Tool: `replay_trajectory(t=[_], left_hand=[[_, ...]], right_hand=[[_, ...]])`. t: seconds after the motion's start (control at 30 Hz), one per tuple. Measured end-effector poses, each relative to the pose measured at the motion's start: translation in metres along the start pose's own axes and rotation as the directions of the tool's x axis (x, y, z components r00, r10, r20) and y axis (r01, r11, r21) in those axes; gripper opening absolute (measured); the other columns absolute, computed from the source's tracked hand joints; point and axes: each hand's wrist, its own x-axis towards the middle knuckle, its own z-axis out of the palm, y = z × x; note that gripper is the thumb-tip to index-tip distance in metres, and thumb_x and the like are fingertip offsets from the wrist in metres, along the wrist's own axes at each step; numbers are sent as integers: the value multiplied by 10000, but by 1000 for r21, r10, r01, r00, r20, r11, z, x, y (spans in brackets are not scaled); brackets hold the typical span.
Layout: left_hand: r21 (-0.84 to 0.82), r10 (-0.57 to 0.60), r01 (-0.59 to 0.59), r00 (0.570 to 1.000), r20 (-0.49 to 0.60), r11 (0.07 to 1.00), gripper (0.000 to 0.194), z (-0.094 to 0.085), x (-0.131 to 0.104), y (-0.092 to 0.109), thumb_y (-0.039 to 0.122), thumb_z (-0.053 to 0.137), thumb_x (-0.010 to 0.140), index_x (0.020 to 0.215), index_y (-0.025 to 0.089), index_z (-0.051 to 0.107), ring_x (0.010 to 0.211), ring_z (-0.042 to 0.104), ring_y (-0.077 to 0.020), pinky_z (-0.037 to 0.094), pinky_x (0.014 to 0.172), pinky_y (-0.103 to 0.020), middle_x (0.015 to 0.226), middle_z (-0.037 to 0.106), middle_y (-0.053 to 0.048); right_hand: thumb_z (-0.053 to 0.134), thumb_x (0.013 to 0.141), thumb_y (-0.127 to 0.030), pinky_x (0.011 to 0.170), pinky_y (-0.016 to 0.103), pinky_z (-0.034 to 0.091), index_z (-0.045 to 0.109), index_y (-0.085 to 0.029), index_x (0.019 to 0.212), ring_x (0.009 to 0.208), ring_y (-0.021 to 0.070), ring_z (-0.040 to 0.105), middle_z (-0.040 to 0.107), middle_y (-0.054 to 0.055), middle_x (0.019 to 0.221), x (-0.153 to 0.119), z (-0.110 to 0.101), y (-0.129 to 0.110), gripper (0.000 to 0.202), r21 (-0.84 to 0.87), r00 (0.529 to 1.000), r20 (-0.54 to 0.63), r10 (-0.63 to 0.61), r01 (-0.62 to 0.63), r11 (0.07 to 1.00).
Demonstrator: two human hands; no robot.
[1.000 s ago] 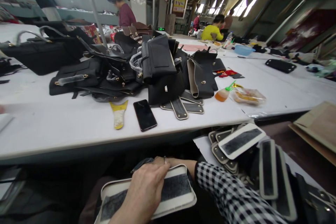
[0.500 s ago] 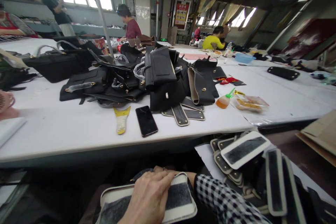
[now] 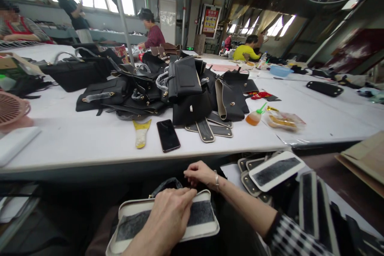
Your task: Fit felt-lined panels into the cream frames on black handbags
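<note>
My left hand point(image 3: 172, 210) lies across a cream-edged bag base panel point(image 3: 202, 212) with a dark strip down its middle, its fingers bent over the panel's far edge. The panel is low in front of me, on top of something black. Just beyond it shows a dark bag handle point(image 3: 168, 184). My right hand point(image 3: 199, 174), with a bracelet at the wrist, is past the panel's far right corner. Its fingers are curled together; what they hold, if anything, I cannot make out.
Black handbags point(image 3: 186, 80) are heaped on the white table point(image 3: 90, 144). A phone point(image 3: 168, 135), a yellow-ended scraper-shaped tool point(image 3: 140, 133) and a glue bottle point(image 3: 254, 117) lie nearer. More base panels point(image 3: 277, 170) are stacked at right. A pink fan point(image 3: 13, 110) stands left. Several people sit or stand behind.
My right hand has come up from behind the panel, away from my left hand, and now shows above its far edge. My left hand stays on the panel. The view has shifted slightly.
</note>
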Motion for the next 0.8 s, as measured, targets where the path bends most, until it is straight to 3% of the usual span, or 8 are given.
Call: replay_trajectory(t=[0.2, 0.4, 0.6, 0.7, 0.8], left_hand=[[-3, 7, -7, 999, 47, 1000, 322, -4, -1, 1, 124, 425, 893, 1070, 248, 663, 870, 691, -211, 524, 761, -293, 962, 728, -53], [15, 37, -39, 996, 79, 999, 365, -4, -4, -1, 104, 403, 880, 1144, 234, 620, 873, 684, -247, 534, 767, -356, 987, 712, -61], [70, 68, -77, 990, 125, 995, 454, 0, -3, 0, 80, 416, 837, 1253, 179, 570, 916, 666, -281, 536, 806, -421, 1082, 684, -119], [-8, 46, -45, 988, 148, 999, 453, -3, -2, 1, 97, 400, 846, 1259, 162, 577, 950, 659, -301, 511, 835, -441, 1081, 681, -145], [-161, -25, 56, 981, 191, 985, 369, -14, 2, -4, 142, 408, 853, 1089, 181, 689, 913, 668, -313, 484, 819, -432, 992, 715, -141]], right_hand=[[729, 672, -283, 482, 207, 320, 767, -109, 729, 496, 75, 440, 583, -27, 519, -50, -26, -29, 187, -169, 993, 111, -32, 51, 984], [701, 674, -364, 584, 241, 390, 792, -117, 824, 602, 124, 506, 674, 21, 658, -60, -28, -35, 302, -267, 984, 174, -33, 79, 960], [666, 693, -320, 600, 244, 389, 797, -139, 873, 646, 145, 535, 689, 20, 703, -62, -25, -42, 287, -414, 975, 218, -45, 135, 900], [647, 720, -309, 570, 237, 358, 795, -139, 902, 613, 130, 497, 642, -2, 632, -63, -22, -45, 290, -483, 975, 219, -43, 146, 863], [625, 750, -299, 546, 230, 342, 789, -145, 936, 570, 114, 461, 589, -27, 566, -63, -18, -50, 292, -542, 973, 232, -16, 143, 828]])
